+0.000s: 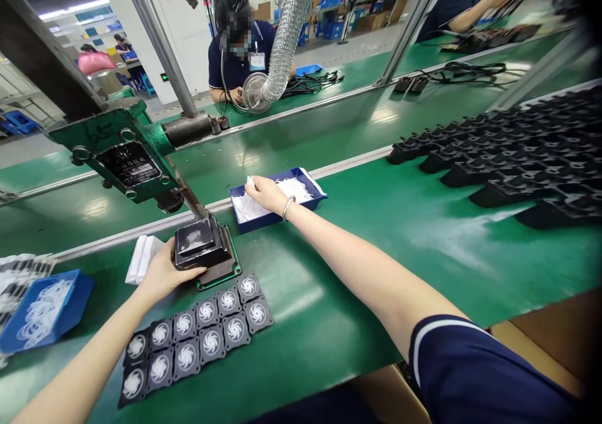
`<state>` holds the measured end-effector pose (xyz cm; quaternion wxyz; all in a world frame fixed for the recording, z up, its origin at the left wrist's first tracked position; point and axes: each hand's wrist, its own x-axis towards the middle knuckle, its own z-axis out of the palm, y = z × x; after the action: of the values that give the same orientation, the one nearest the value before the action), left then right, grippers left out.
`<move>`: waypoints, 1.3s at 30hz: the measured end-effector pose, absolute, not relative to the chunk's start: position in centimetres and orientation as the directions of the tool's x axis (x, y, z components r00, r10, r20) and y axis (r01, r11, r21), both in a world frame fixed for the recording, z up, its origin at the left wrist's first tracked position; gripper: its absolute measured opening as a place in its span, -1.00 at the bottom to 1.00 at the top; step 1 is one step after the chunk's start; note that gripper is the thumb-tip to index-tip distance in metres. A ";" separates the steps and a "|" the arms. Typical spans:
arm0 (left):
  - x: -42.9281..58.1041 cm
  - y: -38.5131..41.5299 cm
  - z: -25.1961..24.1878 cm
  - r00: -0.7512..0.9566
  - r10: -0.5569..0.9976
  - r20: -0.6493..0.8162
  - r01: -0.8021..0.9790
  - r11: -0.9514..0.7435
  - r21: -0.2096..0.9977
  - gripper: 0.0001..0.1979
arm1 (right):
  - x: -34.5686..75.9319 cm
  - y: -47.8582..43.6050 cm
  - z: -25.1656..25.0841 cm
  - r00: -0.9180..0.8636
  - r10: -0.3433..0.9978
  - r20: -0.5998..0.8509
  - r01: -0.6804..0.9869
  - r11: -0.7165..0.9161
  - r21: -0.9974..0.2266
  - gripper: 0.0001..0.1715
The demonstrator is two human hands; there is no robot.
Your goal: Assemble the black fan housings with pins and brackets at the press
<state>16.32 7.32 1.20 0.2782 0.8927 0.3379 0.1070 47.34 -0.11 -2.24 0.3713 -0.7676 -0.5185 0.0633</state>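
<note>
My left hand is wrapped around the left side of a stepped black metal block on the base of a green hand press. Its thumb lies along the front; the other fingertips are hidden behind the block. My right hand, with a bracelet at the wrist, is over a blue tray of small, thin white pieces. Its fingers are closed on some of these white pieces. Two rows of square black fan-like parts with white swirled centres lie in front of the press.
A blue bin of white rings stands at the left, and white blocks lie beside the press. Rows of black housings cover the right side. Across the bench a person works near a flexible duct and black cables.
</note>
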 end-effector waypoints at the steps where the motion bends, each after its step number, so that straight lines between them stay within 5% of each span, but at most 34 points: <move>1: 16.3 7.3 1.2 0.749 0.663 -0.002 0.543 -0.612 0.574 -0.29 | 47.3 -0.1 -2.2 0.454 0.843 0.288 0.749 -0.186 -0.636 -0.67; 27: 16.3 7.6 0.7 0.760 0.649 0.020 0.530 -0.637 0.559 -0.32 | 47.4 -0.4 -2.1 0.459 0.831 0.312 0.724 -0.147 -0.674 -0.62; 39: 16.4 7.3 0.7 0.735 0.677 0.031 0.499 -0.572 0.651 -0.18 | 47.5 -0.2 -2.4 0.459 0.832 0.310 0.720 -0.145 -0.679 -0.62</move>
<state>16.43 7.25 0.72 0.3180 0.8755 0.3359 0.1399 47.52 -0.24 -2.37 0.4027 -0.7533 -0.5153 0.0697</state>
